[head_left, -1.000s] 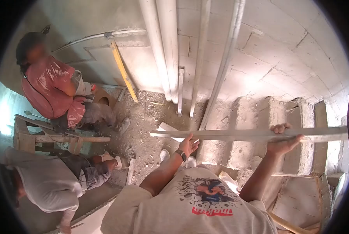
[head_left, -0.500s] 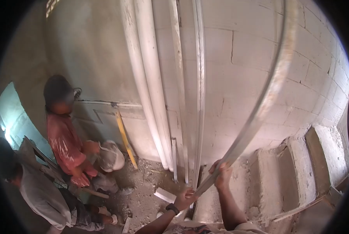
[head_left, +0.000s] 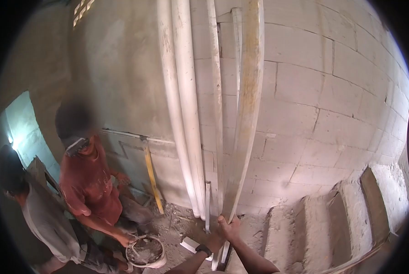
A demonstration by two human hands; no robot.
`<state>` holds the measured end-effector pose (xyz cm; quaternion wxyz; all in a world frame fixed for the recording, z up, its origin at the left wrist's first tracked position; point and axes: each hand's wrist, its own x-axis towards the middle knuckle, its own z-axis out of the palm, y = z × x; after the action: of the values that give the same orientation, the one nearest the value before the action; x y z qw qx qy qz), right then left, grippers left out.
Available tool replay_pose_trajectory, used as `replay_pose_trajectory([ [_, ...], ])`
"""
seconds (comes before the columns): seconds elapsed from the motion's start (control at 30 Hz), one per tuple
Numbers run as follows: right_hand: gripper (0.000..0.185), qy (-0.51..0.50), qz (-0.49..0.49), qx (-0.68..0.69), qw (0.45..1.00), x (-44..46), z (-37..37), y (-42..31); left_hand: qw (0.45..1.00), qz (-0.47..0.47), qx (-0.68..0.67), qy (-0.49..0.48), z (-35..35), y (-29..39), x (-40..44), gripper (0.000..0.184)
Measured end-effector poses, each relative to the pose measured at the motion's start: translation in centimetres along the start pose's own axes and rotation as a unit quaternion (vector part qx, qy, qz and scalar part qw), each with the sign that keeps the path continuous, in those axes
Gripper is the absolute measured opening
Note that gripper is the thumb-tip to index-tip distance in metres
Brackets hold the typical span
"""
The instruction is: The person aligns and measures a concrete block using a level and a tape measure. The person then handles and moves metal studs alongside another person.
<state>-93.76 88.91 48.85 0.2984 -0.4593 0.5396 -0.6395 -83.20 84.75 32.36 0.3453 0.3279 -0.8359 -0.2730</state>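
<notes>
A long straight bar (head_left: 248, 100), pale with yellowish stains, stands nearly upright in front of the block wall. My right hand (head_left: 230, 228) is wrapped round its lower part, thumb up. Just to the left and lower, my left hand (head_left: 216, 238), with a dark band on the wrist, is closed at the bar's lower part, its fingers largely hidden. Behind the bar, a thinner bar (head_left: 217, 91) and two thick white pipes (head_left: 185, 91) lean on the wall.
A person in a red shirt (head_left: 95, 182) holds a bucket (head_left: 147, 252) at the left. Another person in a grey shirt (head_left: 47, 219) is beside them. A yellow level (head_left: 152, 180) leans on the wall. Rough steps (head_left: 311, 228) rise at the right. A short white piece (head_left: 191, 245) lies on the floor.
The bar has swung from level to nearly upright, and my hands have come together at its lower part. The person in red has turned and moved the bucket lower.
</notes>
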Motion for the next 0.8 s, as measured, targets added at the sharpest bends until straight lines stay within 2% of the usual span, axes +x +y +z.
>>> replay_pose_trajectory([
  [0.07,0.049,-0.042,0.008,-0.025,0.999,-0.1,-0.1,0.7,1.0,0.002,-0.008,0.016,1.4,-0.9,-1.1,0.053],
  [0.2,0.036,-0.08,-0.01,0.015,0.997,0.7,-0.3,1.7,0.988,-0.151,-0.017,-0.031,-0.3,1.5,-1.1,0.056],
  [0.27,0.035,-0.074,-0.03,0.013,0.997,0.7,-0.3,2.9,0.968,-0.245,-0.047,-0.02,-2.9,4.9,-0.3,0.064],
  [0.37,0.035,-0.081,-0.046,0.001,0.996,0.7,0.1,4.0,0.969,-0.245,-0.025,0.029,-1.8,4.5,-1.0,0.067],
  [0.5,0.039,-0.067,-0.065,-0.019,0.995,0.2,1.3,1.7,0.957,-0.289,0.009,0.0,-0.4,3.0,-2.7,0.068],
  [0.6,0.041,-0.031,-0.104,-0.046,0.993,0.3,1.9,1.2,0.947,-0.318,-0.022,-0.042,-0.6,2.2,-2.1,0.068],
  [0.73,0.039,-0.019,-0.121,-0.068,0.99,1.2,1.4,4.2,0.922,-0.38,-0.032,-0.07,-2.0,4.0,-1.3,0.067],
  [0.8,0.037,-0.023,-0.102,-0.052,0.993,1.8,1.0,6.3,0.922,-0.38,-0.074,-0.025,-1.2,4.0,-1.3,0.066],
])
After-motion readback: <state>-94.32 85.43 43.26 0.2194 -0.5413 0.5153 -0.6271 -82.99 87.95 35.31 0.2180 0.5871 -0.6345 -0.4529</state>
